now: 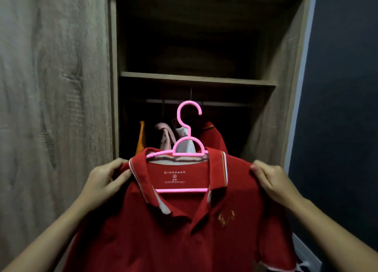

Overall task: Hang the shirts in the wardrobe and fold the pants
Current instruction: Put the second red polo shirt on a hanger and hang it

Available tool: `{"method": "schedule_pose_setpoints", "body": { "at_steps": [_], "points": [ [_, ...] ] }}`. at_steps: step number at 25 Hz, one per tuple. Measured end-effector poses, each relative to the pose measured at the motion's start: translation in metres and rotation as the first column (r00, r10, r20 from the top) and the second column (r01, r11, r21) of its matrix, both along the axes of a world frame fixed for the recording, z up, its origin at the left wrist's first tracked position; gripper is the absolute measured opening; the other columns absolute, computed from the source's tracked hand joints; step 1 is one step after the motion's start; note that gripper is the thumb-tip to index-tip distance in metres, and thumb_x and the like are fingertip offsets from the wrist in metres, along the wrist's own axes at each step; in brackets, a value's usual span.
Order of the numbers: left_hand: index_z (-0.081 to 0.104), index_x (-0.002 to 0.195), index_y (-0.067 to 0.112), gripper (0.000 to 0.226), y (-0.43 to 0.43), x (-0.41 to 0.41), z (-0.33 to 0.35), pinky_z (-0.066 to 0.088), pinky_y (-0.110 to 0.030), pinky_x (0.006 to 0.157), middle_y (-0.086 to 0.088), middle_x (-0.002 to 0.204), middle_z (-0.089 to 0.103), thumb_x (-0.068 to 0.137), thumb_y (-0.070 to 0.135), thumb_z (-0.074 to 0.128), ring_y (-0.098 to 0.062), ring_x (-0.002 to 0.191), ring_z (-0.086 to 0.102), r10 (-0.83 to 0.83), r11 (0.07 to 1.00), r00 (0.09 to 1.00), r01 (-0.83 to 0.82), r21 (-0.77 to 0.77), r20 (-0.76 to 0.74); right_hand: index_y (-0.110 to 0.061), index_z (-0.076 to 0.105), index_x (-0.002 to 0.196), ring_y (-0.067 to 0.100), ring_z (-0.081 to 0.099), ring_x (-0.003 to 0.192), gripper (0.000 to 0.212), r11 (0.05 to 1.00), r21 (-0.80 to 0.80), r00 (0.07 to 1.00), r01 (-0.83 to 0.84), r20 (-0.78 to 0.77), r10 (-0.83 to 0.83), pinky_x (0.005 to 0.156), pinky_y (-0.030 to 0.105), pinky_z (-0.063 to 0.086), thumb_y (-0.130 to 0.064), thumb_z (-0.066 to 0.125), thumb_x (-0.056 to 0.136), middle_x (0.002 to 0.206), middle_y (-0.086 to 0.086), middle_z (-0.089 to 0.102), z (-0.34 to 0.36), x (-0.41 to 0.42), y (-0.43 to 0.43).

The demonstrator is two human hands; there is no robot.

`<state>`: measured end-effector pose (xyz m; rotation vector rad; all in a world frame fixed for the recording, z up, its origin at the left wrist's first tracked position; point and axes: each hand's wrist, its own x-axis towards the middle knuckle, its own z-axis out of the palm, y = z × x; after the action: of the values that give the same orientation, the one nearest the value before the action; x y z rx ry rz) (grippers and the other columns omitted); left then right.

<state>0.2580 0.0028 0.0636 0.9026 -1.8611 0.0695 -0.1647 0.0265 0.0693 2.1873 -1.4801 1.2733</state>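
Observation:
A red polo shirt (184,230) with a white-edged collar sits on a pink plastic hanger (189,128), held up in front of the open wardrobe (196,78). My left hand (106,179) grips the shirt's left shoulder beside the collar. My right hand (272,181) pinches the right shoulder seam. The hanger's hook points up and stands just below and in front of the dark hanging rail (225,103), not touching it.
Several garments hang on the rail behind: an orange one (141,138), a pink one (165,136), a white one (185,143) and another red shirt (212,136). A closed wooden door (53,108) stands at the left, a dark wall (343,108) at the right.

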Motion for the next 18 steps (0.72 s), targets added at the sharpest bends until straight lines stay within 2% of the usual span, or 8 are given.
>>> {"method": "schedule_pose_setpoints", "body": {
  "at_steps": [2,4,6,8,11,13,16,18],
  "points": [
    [0.064,0.09,0.044,0.024,-0.001,0.004,0.004,0.045,-0.014,0.067,0.026,0.088,0.067,0.076,0.055,0.049,0.007,0.078,0.063,-0.015,0.999,1.0,0.015,0.041,-0.017,-0.02,0.055,0.066,0.007,0.053,0.053,0.06,0.995,-0.064,0.979,-0.073,0.186,0.084,0.052,0.018,0.036,-0.069,0.026,0.085,0.054,-0.005,0.055,-0.003,0.012,-0.001],
    [0.061,0.091,0.056,0.019,-0.001,0.005,0.012,0.044,-0.009,0.069,0.032,0.091,0.066,0.077,0.056,0.048,0.013,0.081,0.062,-0.028,0.998,0.998,0.025,0.054,0.061,-0.012,0.062,0.069,0.015,0.056,0.058,0.058,0.993,-0.103,0.938,-0.064,0.332,0.095,0.051,0.019,0.037,-0.059,0.031,0.085,0.057,0.005,0.06,-0.005,0.022,-0.003],
    [0.057,0.094,0.058,0.019,-0.001,0.006,0.02,0.042,-0.006,0.071,0.04,0.094,0.061,0.079,0.056,0.046,0.017,0.084,0.06,-0.026,0.999,0.987,0.019,0.05,0.161,-0.007,0.061,0.071,0.019,0.055,0.058,0.067,0.99,-0.125,0.933,-0.071,0.343,0.11,0.051,0.022,0.037,-0.063,0.029,0.086,0.057,0.012,0.059,-0.008,0.026,-0.004],
    [0.059,0.094,0.05,0.021,0.0,0.007,0.025,0.043,-0.007,0.072,0.045,0.094,0.058,0.08,0.057,0.045,0.017,0.087,0.059,-0.034,0.998,0.982,0.024,0.057,0.185,-0.007,0.059,0.07,0.014,0.052,0.053,0.071,0.988,-0.126,0.932,-0.083,0.34,0.122,0.05,0.023,0.036,-0.068,0.026,0.086,0.055,0.01,0.055,-0.012,0.028,-0.004],
    [0.057,0.097,0.045,0.029,-0.001,0.006,0.023,0.042,-0.005,0.072,0.04,0.094,0.06,0.081,0.066,0.044,0.018,0.086,0.059,-0.092,0.995,0.983,0.085,0.053,0.157,-0.009,0.052,0.063,0.007,0.046,0.048,0.062,0.984,-0.154,0.934,-0.091,0.328,0.138,0.047,0.021,0.033,-0.061,0.03,0.089,0.05,0.006,0.046,-0.01,0.037,-0.005],
    [0.06,0.092,0.046,0.02,-0.001,0.005,0.018,0.043,-0.006,0.07,0.033,0.092,0.065,0.081,0.059,0.048,0.015,0.082,0.061,-0.117,0.992,0.987,0.11,0.064,0.112,-0.011,0.052,0.061,0.006,0.045,0.047,0.054,0.981,-0.154,0.92,-0.116,0.356,0.165,0.046,0.018,0.032,-0.054,0.033,0.088,0.051,0.0,0.046,-0.008,0.045,-0.005],
    [0.066,0.093,0.05,0.02,-0.001,0.011,0.016,0.048,-0.012,0.074,0.024,0.092,0.07,0.079,0.047,0.052,0.008,0.084,0.065,-0.147,0.985,0.989,0.146,0.091,0.0,-0.01,0.058,0.07,0.004,0.048,0.052,0.062,0.989,-0.098,0.859,-0.115,0.49,0.148,0.049,0.015,0.038,-0.065,0.033,0.083,0.056,0.004,0.052,-0.009,0.038,-0.009],
    [0.067,0.097,0.05,0.023,0.0,0.013,0.018,0.049,-0.013,0.076,0.021,0.093,0.072,0.078,0.048,0.054,0.005,0.086,0.066,-0.175,0.978,0.984,0.178,0.104,-0.036,-0.019,0.064,0.083,-0.001,0.056,0.063,0.066,0.998,-0.052,0.913,-0.034,0.404,0.052,0.063,0.022,0.048,-0.074,0.028,0.082,0.069,0.004,0.065,-0.01,0.027,-0.012]
  ]
}}
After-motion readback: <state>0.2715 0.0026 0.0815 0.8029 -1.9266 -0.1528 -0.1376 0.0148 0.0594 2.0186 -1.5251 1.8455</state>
